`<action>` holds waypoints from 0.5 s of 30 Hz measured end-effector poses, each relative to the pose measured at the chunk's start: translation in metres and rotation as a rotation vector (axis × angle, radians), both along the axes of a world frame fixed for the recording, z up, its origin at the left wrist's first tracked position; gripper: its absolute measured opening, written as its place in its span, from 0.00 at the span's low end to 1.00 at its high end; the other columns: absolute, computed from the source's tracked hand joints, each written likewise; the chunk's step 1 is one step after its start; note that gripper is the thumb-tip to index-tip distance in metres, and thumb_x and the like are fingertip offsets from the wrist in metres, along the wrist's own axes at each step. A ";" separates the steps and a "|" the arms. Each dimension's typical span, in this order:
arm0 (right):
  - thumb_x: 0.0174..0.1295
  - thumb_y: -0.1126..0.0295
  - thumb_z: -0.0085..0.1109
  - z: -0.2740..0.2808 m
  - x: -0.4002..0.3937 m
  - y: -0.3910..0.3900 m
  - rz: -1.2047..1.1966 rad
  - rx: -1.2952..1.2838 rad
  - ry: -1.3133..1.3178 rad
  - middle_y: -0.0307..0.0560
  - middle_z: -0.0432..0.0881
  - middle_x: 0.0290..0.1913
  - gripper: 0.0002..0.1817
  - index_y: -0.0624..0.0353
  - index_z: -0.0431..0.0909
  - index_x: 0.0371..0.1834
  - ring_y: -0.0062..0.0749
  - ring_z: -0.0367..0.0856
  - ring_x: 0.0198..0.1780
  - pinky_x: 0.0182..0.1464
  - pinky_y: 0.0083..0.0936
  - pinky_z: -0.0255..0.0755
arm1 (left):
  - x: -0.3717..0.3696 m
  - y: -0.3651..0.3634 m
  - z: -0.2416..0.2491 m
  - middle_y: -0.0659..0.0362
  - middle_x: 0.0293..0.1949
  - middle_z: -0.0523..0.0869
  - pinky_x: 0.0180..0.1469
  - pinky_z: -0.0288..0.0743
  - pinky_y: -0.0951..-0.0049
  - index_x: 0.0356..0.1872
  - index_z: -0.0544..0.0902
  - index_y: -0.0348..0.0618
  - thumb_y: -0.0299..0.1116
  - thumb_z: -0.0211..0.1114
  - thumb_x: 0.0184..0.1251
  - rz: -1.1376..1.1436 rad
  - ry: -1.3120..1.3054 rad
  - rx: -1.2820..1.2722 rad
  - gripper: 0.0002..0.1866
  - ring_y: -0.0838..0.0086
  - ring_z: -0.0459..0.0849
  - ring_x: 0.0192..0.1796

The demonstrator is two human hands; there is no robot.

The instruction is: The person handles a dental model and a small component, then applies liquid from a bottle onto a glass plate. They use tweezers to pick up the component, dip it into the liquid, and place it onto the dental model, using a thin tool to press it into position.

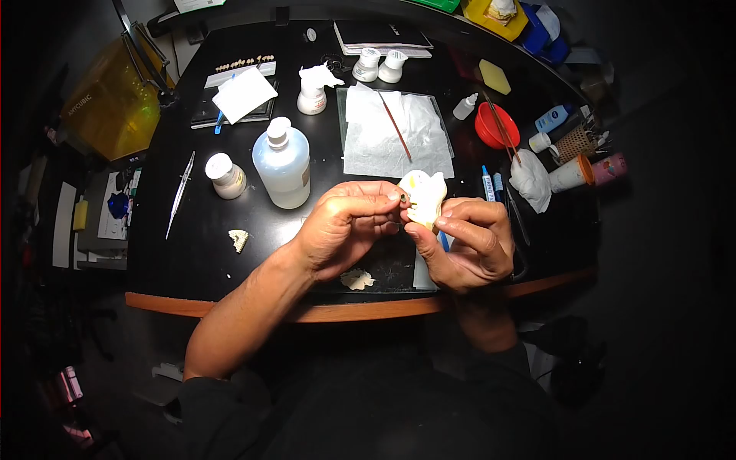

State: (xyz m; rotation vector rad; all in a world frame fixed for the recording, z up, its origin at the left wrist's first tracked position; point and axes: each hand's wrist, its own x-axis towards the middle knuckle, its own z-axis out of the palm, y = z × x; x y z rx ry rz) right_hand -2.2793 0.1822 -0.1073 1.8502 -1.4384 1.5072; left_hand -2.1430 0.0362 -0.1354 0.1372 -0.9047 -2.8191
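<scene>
My right hand (477, 241) is closed on a cream dental model (428, 201), held upright over the front of the table. Thumb and forefinger of my left hand (341, 222) pinch a small dark, ring-like piece (403, 198) right at the model's left side. Below my left hand, a pale jagged fragment (357, 279) lies near the table edge. Another toothed cream piece (239, 241) rests farther left. Behind the hands, a thin brush (395, 126) lies on white tissue (368, 146) over a glass plate.
A large translucent bottle (281, 172) and a smaller white-capped jar (225, 176) stand left of my hands, with metal tweezers (181, 193) beyond. To the right are a red bowl (496, 126), crumpled tissue (530, 181) and a blue-labelled tube (487, 182). The wooden edge (368, 309) runs in front.
</scene>
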 end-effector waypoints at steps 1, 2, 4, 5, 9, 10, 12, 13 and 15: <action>0.48 0.78 0.86 0.001 0.000 0.000 -0.005 0.002 0.012 0.45 0.78 0.42 0.20 0.59 0.86 0.43 0.31 0.85 0.41 0.38 0.22 0.85 | 0.000 0.001 -0.001 0.60 0.45 0.89 0.57 0.74 0.75 0.46 0.87 0.39 0.34 0.65 0.78 0.003 0.004 -0.006 0.09 0.78 0.84 0.49; 0.48 0.78 0.86 0.001 0.000 0.000 -0.009 0.005 0.023 0.45 0.78 0.43 0.20 0.59 0.86 0.43 0.31 0.85 0.41 0.37 0.22 0.85 | 0.000 0.001 -0.001 0.60 0.45 0.89 0.57 0.74 0.76 0.47 0.87 0.39 0.34 0.65 0.78 0.005 0.007 -0.011 0.09 0.78 0.84 0.49; 0.49 0.78 0.86 -0.001 0.000 0.000 -0.003 -0.006 -0.011 0.45 0.78 0.43 0.19 0.59 0.86 0.43 0.31 0.84 0.41 0.38 0.23 0.85 | 0.000 0.001 0.000 0.59 0.46 0.89 0.57 0.74 0.76 0.48 0.86 0.38 0.35 0.65 0.78 0.004 0.010 -0.027 0.10 0.79 0.84 0.49; 0.49 0.78 0.86 -0.002 0.001 0.000 0.000 -0.010 -0.028 0.45 0.78 0.43 0.19 0.59 0.87 0.42 0.31 0.84 0.41 0.38 0.23 0.85 | 0.000 0.001 0.001 0.59 0.47 0.88 0.57 0.74 0.76 0.49 0.86 0.38 0.35 0.65 0.78 0.003 0.011 -0.034 0.10 0.79 0.84 0.49; 0.49 0.79 0.85 0.000 0.002 0.000 -0.005 0.014 -0.037 0.45 0.78 0.43 0.18 0.59 0.87 0.43 0.32 0.84 0.41 0.38 0.23 0.85 | 0.001 0.002 0.004 0.59 0.46 0.89 0.55 0.73 0.78 0.49 0.86 0.37 0.35 0.65 0.78 0.022 0.021 -0.045 0.11 0.79 0.84 0.49; 0.49 0.79 0.85 0.002 0.001 0.000 -0.016 0.017 0.003 0.45 0.78 0.43 0.18 0.59 0.87 0.43 0.32 0.84 0.41 0.38 0.23 0.85 | 0.001 0.002 0.003 0.59 0.46 0.89 0.55 0.73 0.78 0.49 0.86 0.37 0.34 0.65 0.78 0.030 0.032 -0.057 0.11 0.80 0.84 0.48; 0.49 0.79 0.84 0.004 0.002 -0.001 -0.034 0.022 0.053 0.45 0.78 0.43 0.19 0.59 0.87 0.43 0.32 0.83 0.41 0.38 0.24 0.85 | 0.000 0.002 0.002 0.60 0.45 0.89 0.53 0.73 0.79 0.49 0.87 0.36 0.34 0.66 0.78 0.062 0.060 -0.104 0.11 0.80 0.84 0.48; 0.49 0.80 0.84 0.005 0.002 -0.001 -0.040 0.024 0.063 0.45 0.78 0.42 0.19 0.59 0.87 0.44 0.32 0.83 0.41 0.38 0.24 0.85 | 0.000 0.003 0.002 0.60 0.44 0.89 0.53 0.72 0.80 0.49 0.87 0.36 0.34 0.67 0.77 0.086 0.077 -0.139 0.11 0.81 0.83 0.48; 0.49 0.80 0.84 0.005 0.002 -0.002 -0.043 0.018 0.058 0.45 0.78 0.42 0.19 0.59 0.86 0.44 0.32 0.83 0.41 0.37 0.24 0.85 | -0.001 0.003 0.000 0.60 0.43 0.89 0.52 0.73 0.80 0.48 0.87 0.35 0.33 0.68 0.76 0.136 0.090 -0.217 0.11 0.82 0.83 0.47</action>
